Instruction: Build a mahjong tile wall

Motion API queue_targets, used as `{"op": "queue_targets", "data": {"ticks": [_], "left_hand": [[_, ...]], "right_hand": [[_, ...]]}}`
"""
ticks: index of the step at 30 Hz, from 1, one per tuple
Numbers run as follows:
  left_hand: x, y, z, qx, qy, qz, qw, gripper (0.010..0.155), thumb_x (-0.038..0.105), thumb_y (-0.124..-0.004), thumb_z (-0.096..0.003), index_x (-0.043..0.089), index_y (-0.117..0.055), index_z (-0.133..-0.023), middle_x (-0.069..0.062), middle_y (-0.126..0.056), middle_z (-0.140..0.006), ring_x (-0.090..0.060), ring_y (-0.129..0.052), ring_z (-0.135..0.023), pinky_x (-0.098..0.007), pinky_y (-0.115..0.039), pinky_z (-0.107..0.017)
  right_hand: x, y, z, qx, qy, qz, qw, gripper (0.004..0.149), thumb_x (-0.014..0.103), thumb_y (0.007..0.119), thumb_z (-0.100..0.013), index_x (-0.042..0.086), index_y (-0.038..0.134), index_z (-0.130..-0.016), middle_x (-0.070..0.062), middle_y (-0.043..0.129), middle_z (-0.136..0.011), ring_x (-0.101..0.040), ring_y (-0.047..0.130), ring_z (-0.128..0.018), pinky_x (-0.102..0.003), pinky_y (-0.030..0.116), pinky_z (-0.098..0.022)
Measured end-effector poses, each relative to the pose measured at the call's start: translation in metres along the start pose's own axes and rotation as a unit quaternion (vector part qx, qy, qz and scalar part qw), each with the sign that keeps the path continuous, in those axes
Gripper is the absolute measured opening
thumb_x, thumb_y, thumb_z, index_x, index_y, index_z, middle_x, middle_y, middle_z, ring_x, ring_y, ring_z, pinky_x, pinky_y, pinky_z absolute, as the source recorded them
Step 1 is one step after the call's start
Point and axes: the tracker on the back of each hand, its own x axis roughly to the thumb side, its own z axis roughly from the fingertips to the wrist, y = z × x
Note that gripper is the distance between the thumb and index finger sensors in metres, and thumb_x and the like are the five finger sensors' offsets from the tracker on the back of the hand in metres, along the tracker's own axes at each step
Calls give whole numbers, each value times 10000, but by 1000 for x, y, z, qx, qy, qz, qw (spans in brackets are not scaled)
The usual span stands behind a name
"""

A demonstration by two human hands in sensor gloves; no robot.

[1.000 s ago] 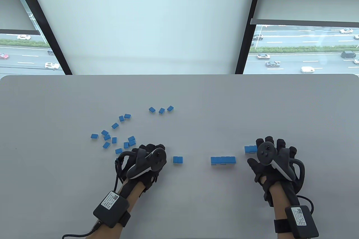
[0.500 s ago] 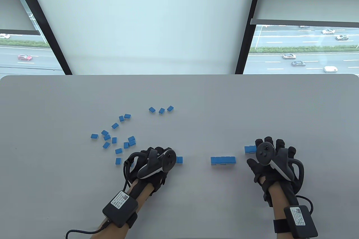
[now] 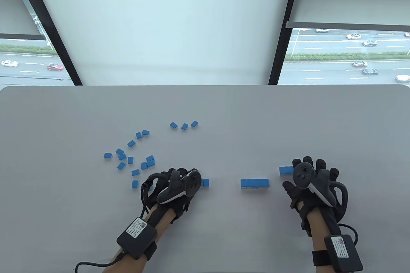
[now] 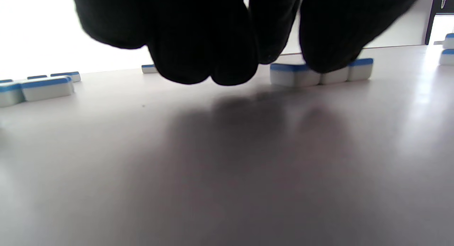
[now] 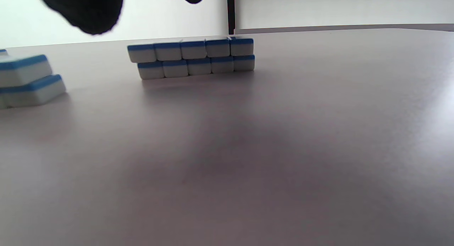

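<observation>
A two-layer wall of blue-backed tiles (image 3: 254,183) (image 5: 193,58) stands near the front middle of the grey table (image 3: 224,109). Left of it is a short row of tiles (image 3: 206,182) (image 4: 321,70). My left hand (image 3: 189,179) is at this row. In the left wrist view one fingertip (image 4: 330,58) covers the top of the middle tile and another digit reaches just behind the row, pinching that tile. My right hand (image 3: 312,165) lies flat with its fingers spread, beside a small two-high stack (image 3: 286,170) (image 5: 28,81), and holds nothing.
Several loose blue tiles (image 3: 134,157) lie scattered at the left, some also in the left wrist view (image 4: 46,86). Three more tiles (image 3: 184,125) sit farther back. Windows run behind the table's far edge.
My left hand moved right from the scattered tiles to the short row's left end, then stayed there. The right hand and the wall have not moved.
</observation>
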Motion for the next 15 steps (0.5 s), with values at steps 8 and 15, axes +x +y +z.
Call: {"op": "queue_targets", "data": {"ticks": [8,15], "left_hand": [[-50,35,21,43,64,42,996,624,578,-810,-409,321,-752,-974,51,-888,-880,-242,-932,-721,-526,-776,-580],[-89,28,31,-1,137,76,988,660,614,-814,-401,286,-767,-972,38,-918,-852,-251,-959,-684,-521,-797,-553]], "right_hand": [[-2,-2,-1,-4,-2,-9,1000,796,626,691,-405,345,335,-1059,23,224,-1149,-396,153,-1024,-644,103,-656],[-3,-3,-1,-8,-5,-15,1000,794,626,691,-406,346,335,-1059,22,223,-1149,-397,154,-1024,-644,104,-656]]}}
